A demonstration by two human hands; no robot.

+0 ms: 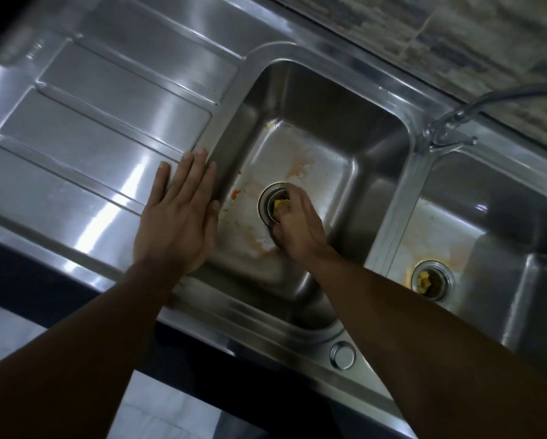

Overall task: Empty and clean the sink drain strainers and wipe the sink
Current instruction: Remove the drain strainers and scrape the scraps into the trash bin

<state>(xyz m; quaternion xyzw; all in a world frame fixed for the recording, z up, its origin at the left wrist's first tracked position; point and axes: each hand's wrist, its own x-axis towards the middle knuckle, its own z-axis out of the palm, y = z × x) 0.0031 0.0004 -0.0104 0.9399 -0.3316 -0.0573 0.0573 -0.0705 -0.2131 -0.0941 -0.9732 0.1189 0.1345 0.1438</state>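
A: Why is the left hand (177, 213) flat, open?
B: Bracing on the rim. The right hand (294, 226) curls onto the strainer (273, 205) under its fingertips; grip unclear. Second strainer (432, 280) sits well right.

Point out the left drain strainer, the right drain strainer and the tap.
left strainer (271, 202), head view, its bare metal rim left of the fingers
right strainer (441, 280), head view, metal ring right of the yellow scraps
tap (437, 134), head view, its chrome base
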